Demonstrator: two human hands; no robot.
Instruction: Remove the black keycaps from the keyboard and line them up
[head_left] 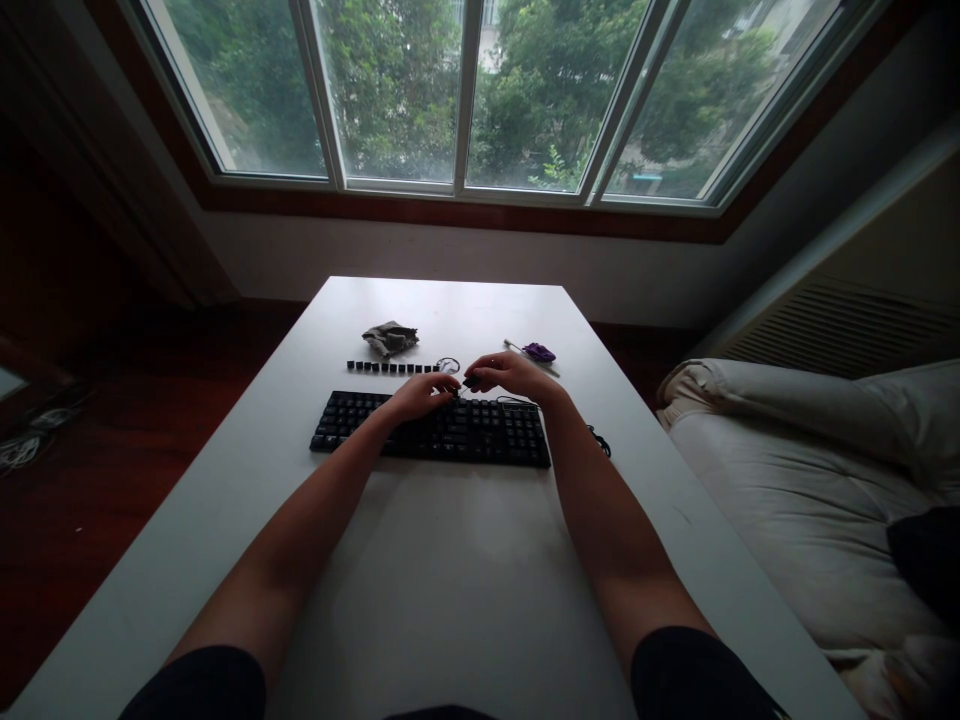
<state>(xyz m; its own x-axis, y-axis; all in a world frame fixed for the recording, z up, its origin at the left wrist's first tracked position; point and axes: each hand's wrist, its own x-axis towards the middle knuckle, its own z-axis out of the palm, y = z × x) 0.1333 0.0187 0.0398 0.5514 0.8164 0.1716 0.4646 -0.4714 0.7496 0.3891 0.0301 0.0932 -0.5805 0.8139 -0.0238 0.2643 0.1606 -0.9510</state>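
A person's two bare hands meet over the back edge of a black keyboard (450, 435) that lies square across the middle of a white desk (450, 560). The right hand (510, 372) pinches a small dark piece (471, 381) at its fingertips, just above the top row of keys. The left hand (420, 396) rests curled on the keys beside it, fingertips almost touching the right; whether it grips anything cannot be told. Just behind the keyboard a row of loose keycaps (390, 367) lies in a line, with a thin wire loop (448, 364) at its right end. Farther back sit a crumpled wrapper (390, 338) and, to the right, a purple tool (538, 352). A cable (600, 440) curls off the keyboard's right end. A wide window (397, 90) faces green trees; a bed (795, 500) stands right of the desk.
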